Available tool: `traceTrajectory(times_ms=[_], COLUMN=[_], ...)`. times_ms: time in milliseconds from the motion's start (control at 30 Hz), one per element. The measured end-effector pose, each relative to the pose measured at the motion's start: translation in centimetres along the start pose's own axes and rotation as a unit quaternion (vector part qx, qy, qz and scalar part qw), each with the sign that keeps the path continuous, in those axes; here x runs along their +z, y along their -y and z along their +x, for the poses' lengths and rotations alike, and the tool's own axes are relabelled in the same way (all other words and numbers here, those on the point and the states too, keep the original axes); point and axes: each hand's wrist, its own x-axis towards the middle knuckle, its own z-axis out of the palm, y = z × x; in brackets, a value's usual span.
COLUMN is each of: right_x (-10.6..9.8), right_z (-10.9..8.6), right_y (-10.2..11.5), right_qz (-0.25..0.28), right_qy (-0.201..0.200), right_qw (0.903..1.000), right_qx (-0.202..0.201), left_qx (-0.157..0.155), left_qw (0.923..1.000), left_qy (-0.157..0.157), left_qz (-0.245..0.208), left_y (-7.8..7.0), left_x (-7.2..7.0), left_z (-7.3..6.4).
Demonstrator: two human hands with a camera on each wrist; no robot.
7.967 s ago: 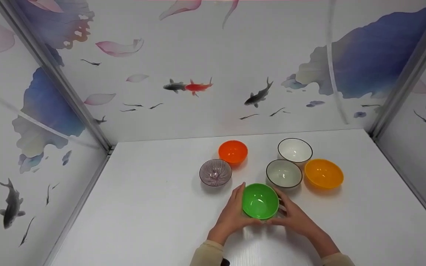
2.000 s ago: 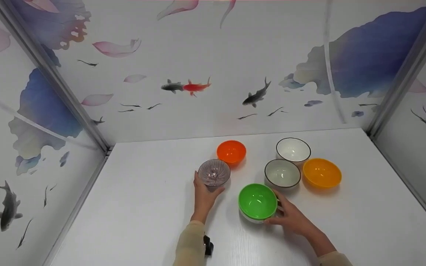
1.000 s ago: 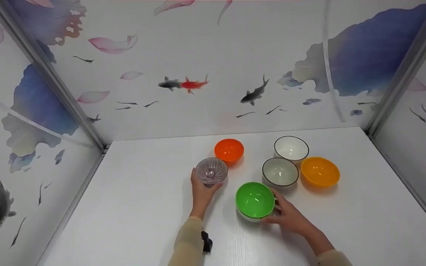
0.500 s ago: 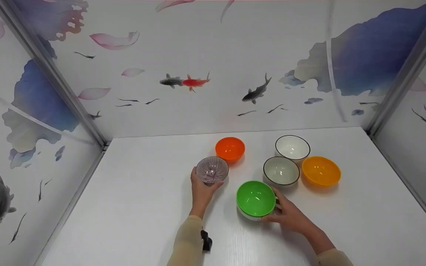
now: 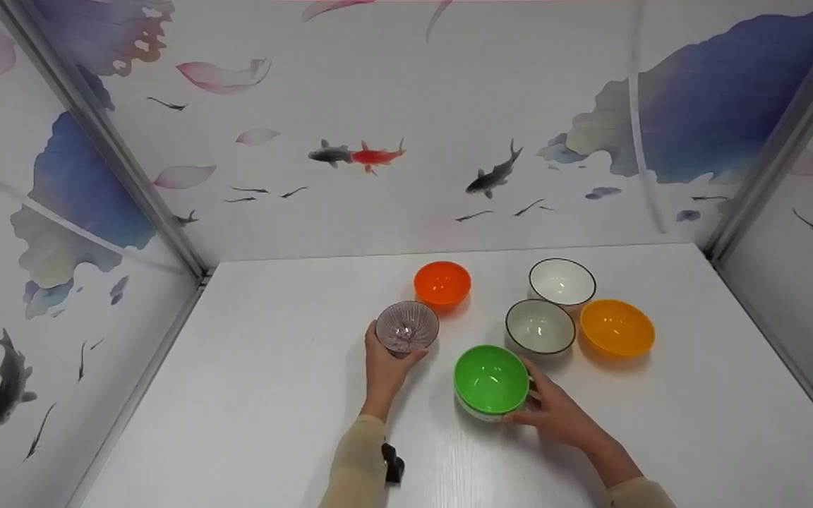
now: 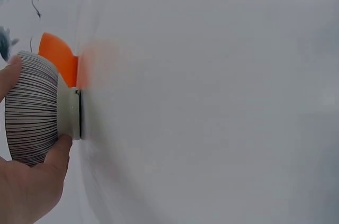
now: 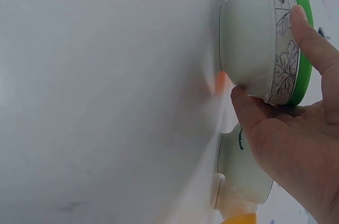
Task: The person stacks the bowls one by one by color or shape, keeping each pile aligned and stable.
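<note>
My left hand (image 5: 387, 367) grips the near-left side of a purplish striped bowl (image 5: 406, 326); fine dark lines run round its outer wall in the left wrist view. The thumb lies low, near the pale foot. My right hand (image 5: 555, 409) holds a white bowl (image 7: 249, 38) with a leaf-patterned band, thumb and fingers on its right side. A green bowl (image 5: 491, 379) sits nested inside that white bowl, hiding its interior. Just behind the striped bowl stands an orange-red bowl (image 5: 442, 283).
Behind the green bowl are a grey-green bowl (image 5: 540, 326) with a dark rim, a white dark-rimmed bowl (image 5: 562, 281) and a yellow-orange bowl (image 5: 617, 327), close together. Printed panels wall in the white table (image 5: 272, 395) at the back and sides.
Eight seconds ago both hands held the green bowl's sides; my left hand has since moved left to the striped bowl. My right hand has stayed by the nested bowls. The view shifted slightly.
</note>
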Motion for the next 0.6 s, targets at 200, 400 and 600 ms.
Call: traceTrajectory(times_ms=[200,400,600], right_x=[-0.01,-0.07,-0.04], right_z=[-0.03,-0.11,-0.12], right_y=[0.09,0.27,0.18], right_qz=[0.004,0.009,0.002], right_qy=[-0.002,0.001,-0.003], right_qw=[1.0,0.9999,1.0], right_qx=[0.003,0.006,0.007], left_qx=[0.0,0.005,0.003], left_qw=[1.0,0.9999,0.9994], left_qy=[0.006,0.017,0.029], left_qz=[-0.006,0.0,0.019], left_y=[-0.1,-0.01,-0.28], left_x=[-0.31,-0.51,-0.57], left_z=[-0.25,-0.58,-0.73])
